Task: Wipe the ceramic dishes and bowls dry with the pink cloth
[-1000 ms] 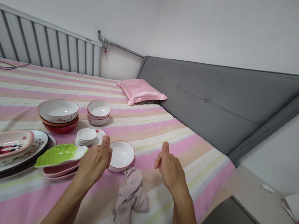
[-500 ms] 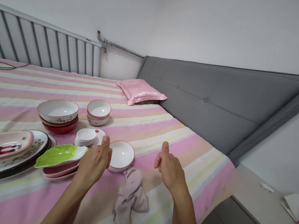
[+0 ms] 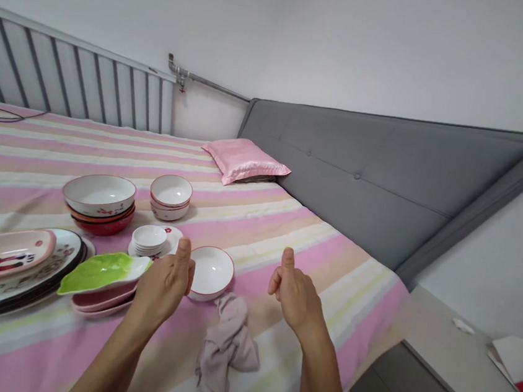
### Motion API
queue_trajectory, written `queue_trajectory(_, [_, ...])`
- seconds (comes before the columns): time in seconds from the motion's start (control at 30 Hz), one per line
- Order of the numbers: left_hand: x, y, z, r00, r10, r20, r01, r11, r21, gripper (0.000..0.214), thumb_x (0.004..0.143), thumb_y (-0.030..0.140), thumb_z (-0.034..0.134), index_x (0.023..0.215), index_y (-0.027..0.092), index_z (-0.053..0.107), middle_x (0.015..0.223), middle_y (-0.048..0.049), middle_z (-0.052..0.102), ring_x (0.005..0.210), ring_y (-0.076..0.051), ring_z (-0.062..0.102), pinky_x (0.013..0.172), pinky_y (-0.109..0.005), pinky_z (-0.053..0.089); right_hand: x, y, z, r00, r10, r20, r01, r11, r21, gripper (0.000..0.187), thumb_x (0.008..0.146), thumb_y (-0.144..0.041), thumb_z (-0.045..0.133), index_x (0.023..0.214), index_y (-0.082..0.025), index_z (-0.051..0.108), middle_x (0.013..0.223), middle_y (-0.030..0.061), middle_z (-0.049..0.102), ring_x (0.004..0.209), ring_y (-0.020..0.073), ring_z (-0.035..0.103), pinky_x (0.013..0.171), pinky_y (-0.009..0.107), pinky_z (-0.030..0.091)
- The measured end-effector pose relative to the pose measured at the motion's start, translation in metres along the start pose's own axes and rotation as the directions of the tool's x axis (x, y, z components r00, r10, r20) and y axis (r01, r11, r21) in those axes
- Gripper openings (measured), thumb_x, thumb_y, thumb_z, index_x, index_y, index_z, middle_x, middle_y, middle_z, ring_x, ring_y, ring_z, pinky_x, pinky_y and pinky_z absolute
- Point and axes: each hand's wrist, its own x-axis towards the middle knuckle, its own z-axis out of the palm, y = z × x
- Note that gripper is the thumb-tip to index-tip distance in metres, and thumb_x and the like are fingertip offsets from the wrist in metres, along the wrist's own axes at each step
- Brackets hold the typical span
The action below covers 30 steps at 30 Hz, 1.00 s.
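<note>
Both my hands hover over a pink striped bed (image 3: 263,221), each a fist with the thumb up and nothing in it. My left hand (image 3: 164,285) is just in front of a white red-rimmed bowl (image 3: 210,272) and beside a green leaf-shaped dish (image 3: 102,269) on pink plates. My right hand (image 3: 293,293) is to the right of the bowl. A crumpled pinkish cloth (image 3: 226,342) lies on the bed between my forearms.
Stacked large bowls (image 3: 98,202), two small bowls (image 3: 170,196), small saucers (image 3: 150,239) and big plates with a pink panda dish (image 3: 0,253) lie at left. A pink pillow (image 3: 245,160) rests by the grey headboard (image 3: 385,178). A grey nightstand (image 3: 410,386) stands at right.
Both hands keep the same thumbs-up pose. The view has shifted slightly, so everything sits a little further left.
</note>
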Motion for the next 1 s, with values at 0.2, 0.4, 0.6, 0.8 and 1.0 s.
queue_trajectory(0.2, [0.0001,-0.0004,0.0005,1.0,0.005,0.001,-0.005,1.0,0.003,0.073,0.081,0.067,-0.003,0.037,0.021,0.032,0.04,-0.0019,0.038,0.046,-0.017,0.038,0.052,-0.029,0.023,0.0003,-0.0011,-0.0004,1.0,0.014,0.011,-0.014,1.0,0.005,0.079,0.083,-0.067,-0.005,0.05,-0.021,0.05,0.062,0.0051,0.061,0.066,0.0195,0.056,0.066,0.031,0.038])
queue_trajectory(0.4, [0.0013,-0.0025,0.0013,1.0,0.016,0.006,-0.016,1.0,0.005,0.072,0.083,0.065,-0.002,0.037,0.021,0.032,0.04,-0.0023,0.039,0.046,-0.017,0.039,0.052,-0.029,0.024,0.0013,0.0003,0.001,1.0,0.002,0.004,-0.002,1.0,0.011,0.079,0.083,-0.067,-0.005,0.05,-0.021,0.05,0.061,0.0042,0.059,0.064,0.0188,0.055,0.066,0.031,0.039])
queue_trajectory(0.6, [0.0003,-0.0015,0.0008,1.0,0.018,0.005,-0.018,1.0,0.004,0.071,0.083,0.064,-0.002,0.037,0.021,0.031,0.04,-0.0024,0.039,0.046,-0.018,0.039,0.052,-0.029,0.023,0.0025,0.0007,0.002,1.0,0.016,-0.005,-0.016,1.0,-0.007,0.08,0.083,-0.067,-0.006,0.049,-0.021,0.05,0.06,0.0048,0.06,0.064,0.019,0.056,0.066,0.031,0.039])
queue_trajectory(0.8, [0.0009,-0.0023,0.0009,1.0,0.008,0.006,-0.008,1.0,0.006,0.072,0.083,0.065,-0.001,0.037,0.021,0.032,0.04,-0.0026,0.04,0.047,-0.017,0.039,0.052,-0.03,0.024,0.0006,0.0004,0.0,1.0,-0.001,0.002,0.001,1.0,0.005,0.08,0.083,-0.067,-0.005,0.05,-0.021,0.05,0.06,0.0044,0.059,0.064,0.0185,0.056,0.065,0.03,0.038])
queue_trajectory(1.0, [0.0005,-0.0026,0.0012,1.0,0.005,0.01,-0.005,1.0,0.004,0.072,0.083,0.065,-0.001,0.037,0.021,0.032,0.04,-0.0026,0.04,0.047,-0.017,0.039,0.052,-0.03,0.023,0.0048,0.0013,0.0044,0.999,0.033,-0.016,-0.033,0.999,-0.025,0.081,0.082,-0.067,-0.009,0.048,-0.021,0.049,0.058,0.0042,0.058,0.062,0.0185,0.055,0.063,0.03,0.037])
